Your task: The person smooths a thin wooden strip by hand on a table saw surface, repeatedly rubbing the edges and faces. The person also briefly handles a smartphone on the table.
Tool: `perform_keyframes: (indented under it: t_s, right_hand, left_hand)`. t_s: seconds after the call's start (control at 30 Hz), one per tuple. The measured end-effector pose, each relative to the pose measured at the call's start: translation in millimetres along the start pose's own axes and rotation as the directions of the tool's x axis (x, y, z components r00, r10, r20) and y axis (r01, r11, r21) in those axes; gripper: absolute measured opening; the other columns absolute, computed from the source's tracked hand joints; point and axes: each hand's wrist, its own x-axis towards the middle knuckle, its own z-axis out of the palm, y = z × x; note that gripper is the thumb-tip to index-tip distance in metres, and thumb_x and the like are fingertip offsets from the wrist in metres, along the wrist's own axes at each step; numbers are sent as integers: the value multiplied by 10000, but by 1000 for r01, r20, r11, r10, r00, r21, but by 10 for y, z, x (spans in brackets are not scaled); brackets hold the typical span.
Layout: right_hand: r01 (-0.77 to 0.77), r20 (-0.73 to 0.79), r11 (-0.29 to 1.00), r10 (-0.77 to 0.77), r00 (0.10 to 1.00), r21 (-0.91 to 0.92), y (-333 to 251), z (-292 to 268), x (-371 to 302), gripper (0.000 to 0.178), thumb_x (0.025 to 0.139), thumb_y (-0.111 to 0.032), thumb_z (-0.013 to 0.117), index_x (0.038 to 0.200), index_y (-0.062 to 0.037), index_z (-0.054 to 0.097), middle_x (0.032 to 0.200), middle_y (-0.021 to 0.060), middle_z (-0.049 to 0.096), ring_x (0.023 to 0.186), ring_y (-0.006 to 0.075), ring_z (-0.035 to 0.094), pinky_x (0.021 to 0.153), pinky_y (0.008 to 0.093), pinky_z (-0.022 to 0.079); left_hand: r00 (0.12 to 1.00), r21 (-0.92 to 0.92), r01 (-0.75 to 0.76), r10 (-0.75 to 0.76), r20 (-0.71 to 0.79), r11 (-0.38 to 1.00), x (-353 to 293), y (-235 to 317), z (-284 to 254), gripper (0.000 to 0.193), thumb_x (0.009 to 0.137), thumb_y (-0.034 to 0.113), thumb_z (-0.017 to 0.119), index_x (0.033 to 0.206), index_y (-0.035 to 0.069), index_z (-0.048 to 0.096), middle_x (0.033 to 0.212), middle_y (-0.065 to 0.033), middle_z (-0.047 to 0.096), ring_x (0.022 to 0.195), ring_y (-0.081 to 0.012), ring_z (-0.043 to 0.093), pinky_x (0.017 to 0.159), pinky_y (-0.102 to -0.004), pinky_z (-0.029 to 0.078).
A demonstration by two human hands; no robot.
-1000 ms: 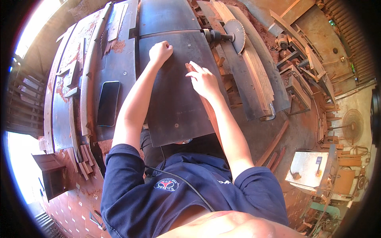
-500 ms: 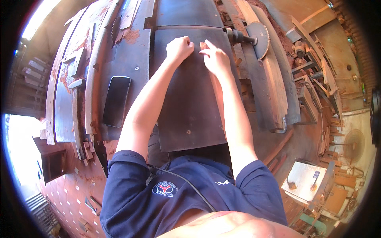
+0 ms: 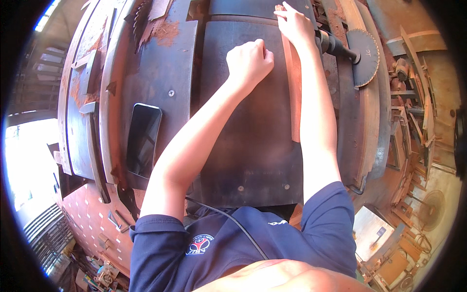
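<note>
My right hand [image 3: 296, 27] is closed on the far end of a long, narrow reddish wooden strip [image 3: 293, 92]. The strip lies lengthwise on a dark metal machine table [image 3: 243, 136], beside my right forearm. My left hand [image 3: 250, 63] is curled into a fist over the table, a little left of the strip and apart from it. Nothing shows in that fist. Right of my right hand, a toothed circular saw blade [image 3: 364, 58] sits on a shaft [image 3: 335, 45]; I cannot tell whether it is turning.
A black phone [image 3: 144, 138] lies on the metal surface to the left. Beyond it are a hammer [image 3: 90, 109], a wooden rail [image 3: 109, 82] and sawdust [image 3: 168, 31]. Another toothed blade [image 3: 141, 24] pokes up at the far left. Stacked timber [image 3: 423, 92] stands on the right.
My right hand has moved away from me, and the wooden strip has slid forward with it. My left fist has shifted right, toward the strip. The whole view has shifted a little.
</note>
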Motion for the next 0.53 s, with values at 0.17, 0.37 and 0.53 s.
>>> perform_keyframes:
  t_s: [0.17,0.37,0.53]
  right_hand:
    - [53,-93,995,-45,995,87,45,67,190,252,938,-233,557,911,-116,778,1216,225,640,981,402,676,904,443,543]
    - [1,-47,998,2,999,65,108,125,452,261,946,-257,546,956,-140,779,1277,193,623,1026,411,664,949,437,527]
    - [-133,26,989,135,991,-60,-65,53,754,256,922,-284,561,992,-169,778,1348,146,598,1106,383,647,1015,461,488]
  left_hand:
    - [1000,-14,15,-15,-7,1000,1,24,13,195,819,256,599,769,76,654,768,-116,696,725,-315,681,674,-412,531]
    - [978,0,-115,113,-176,993,36,-7,73,153,788,176,613,708,46,624,670,-133,659,625,-308,665,601,-402,528]
    - [1000,46,1,-1,5,999,37,12,13,187,793,259,622,760,80,663,752,-140,697,711,-337,690,677,-427,550]
